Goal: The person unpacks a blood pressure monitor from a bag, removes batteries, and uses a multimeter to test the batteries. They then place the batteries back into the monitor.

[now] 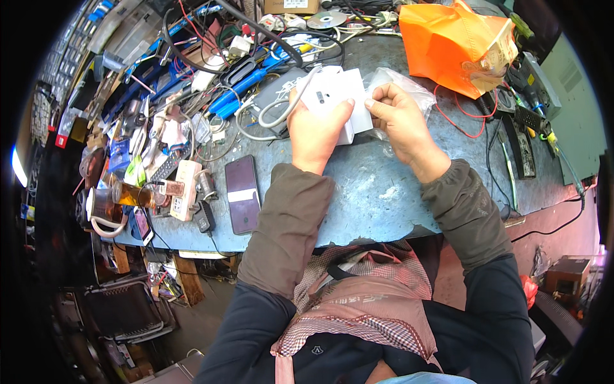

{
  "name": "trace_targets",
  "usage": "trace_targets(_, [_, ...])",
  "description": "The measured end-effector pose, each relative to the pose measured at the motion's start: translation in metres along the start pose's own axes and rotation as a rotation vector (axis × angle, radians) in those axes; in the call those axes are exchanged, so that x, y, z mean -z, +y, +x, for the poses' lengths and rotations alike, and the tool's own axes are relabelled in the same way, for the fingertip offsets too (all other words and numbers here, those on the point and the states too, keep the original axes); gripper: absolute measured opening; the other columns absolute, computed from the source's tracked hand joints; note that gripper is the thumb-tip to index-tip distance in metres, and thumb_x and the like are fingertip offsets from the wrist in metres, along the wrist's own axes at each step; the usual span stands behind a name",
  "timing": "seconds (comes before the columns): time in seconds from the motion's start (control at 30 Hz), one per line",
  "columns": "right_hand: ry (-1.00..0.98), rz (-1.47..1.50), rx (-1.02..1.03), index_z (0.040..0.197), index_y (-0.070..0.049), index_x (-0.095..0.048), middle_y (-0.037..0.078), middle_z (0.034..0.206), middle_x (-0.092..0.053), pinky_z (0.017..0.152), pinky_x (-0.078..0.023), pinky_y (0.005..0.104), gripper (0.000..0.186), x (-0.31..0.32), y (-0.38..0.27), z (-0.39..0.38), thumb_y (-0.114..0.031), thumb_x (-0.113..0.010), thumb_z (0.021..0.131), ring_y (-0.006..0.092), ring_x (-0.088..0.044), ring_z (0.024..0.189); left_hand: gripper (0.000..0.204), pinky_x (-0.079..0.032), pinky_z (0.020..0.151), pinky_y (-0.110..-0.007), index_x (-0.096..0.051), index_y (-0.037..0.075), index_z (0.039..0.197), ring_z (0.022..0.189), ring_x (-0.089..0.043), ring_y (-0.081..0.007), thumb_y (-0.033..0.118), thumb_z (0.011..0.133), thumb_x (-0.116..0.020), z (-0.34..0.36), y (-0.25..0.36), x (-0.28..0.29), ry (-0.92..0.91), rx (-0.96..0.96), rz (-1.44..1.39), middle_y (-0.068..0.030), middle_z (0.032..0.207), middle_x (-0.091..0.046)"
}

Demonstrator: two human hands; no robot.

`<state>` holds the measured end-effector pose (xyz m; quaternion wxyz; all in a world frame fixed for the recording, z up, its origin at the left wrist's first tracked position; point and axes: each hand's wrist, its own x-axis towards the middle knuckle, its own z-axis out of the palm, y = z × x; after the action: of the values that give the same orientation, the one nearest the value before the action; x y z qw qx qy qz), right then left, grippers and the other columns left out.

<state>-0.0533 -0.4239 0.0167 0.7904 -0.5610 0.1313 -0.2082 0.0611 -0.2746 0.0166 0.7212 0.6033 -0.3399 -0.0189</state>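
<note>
White box (336, 96) sat on grey bench (384, 185), held between both hands. I saw left hand (313, 131) clamped on its near-left side, thumb on top. Right hand (400, 118) pinched right edge, fingers narrow, clear bag (409, 86) just behind. Long axis ran left-right.

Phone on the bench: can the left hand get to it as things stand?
Probably yes, once freed. The phone lies flat on the bench, just beside the left forearm, with nothing on top. But the left hand is gripping the white box, so it would need to let go first.
</note>
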Motion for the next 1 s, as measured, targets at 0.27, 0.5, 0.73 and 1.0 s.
trace_targets(0.27, [0.071,0.014,0.000,0.112,-0.008,-0.062,0.001,0.094,-0.071,0.074,-0.052,0.0284,0.014,-0.0047,0.0015,0.0001,-0.008,-0.074,0.105,0.0105,-0.066,0.083,0.065,-0.062,0.098,-0.039,-0.063,-0.003,0.139,0.114,-0.075,-0.0258,0.016,0.086,-0.095,-0.0022,-0.0010,-0.0001,-0.013,-0.005,0.010,-0.0152,0.126,-0.072])
trace_targets(0.5, [0.085,-0.013,-0.006,0.114,-0.007,-0.063,0.002,0.097,-0.073,0.076,-0.055,0.0295,0.015,-0.0067,0.0001,-0.0005,-0.009,-0.075,0.105,0.0117,-0.068,0.085,0.066,-0.062,0.098,-0.039,-0.061,-0.005,0.140,0.116,-0.074,-0.0264,0.017,0.087,-0.094,-0.0005,0.0028,0.0001,-0.049,0.006,-0.019,-0.0169,0.129,-0.070])
trace_targets(0.73, [0.071,-0.051,0.000,0.114,-0.008,-0.063,0.002,0.098,-0.073,0.075,-0.055,0.0295,0.016,-0.0029,0.0035,0.0024,-0.009,-0.075,0.105,0.0116,-0.069,0.085,0.059,-0.059,0.101,-0.037,-0.064,-0.003,0.140,0.116,-0.073,-0.0220,0.015,0.091,-0.092,-0.0035,0.0061,-0.0006,0.000,-0.045,0.064,-0.0140,0.128,-0.075])
trace_targets(1.0, [0.052,-0.020,0.001,0.115,-0.009,-0.061,0.002,0.097,-0.073,0.074,-0.055,0.0293,0.017,-0.0034,0.0050,0.0028,-0.009,-0.075,0.105,0.0115,-0.069,0.085,0.065,-0.059,0.102,-0.037,-0.061,-0.002,0.142,0.118,-0.073,-0.0226,0.017,0.089,-0.094,-0.0039,0.0061,0.0004,-0.001,-0.016,0.025,-0.0142,0.129,-0.074])
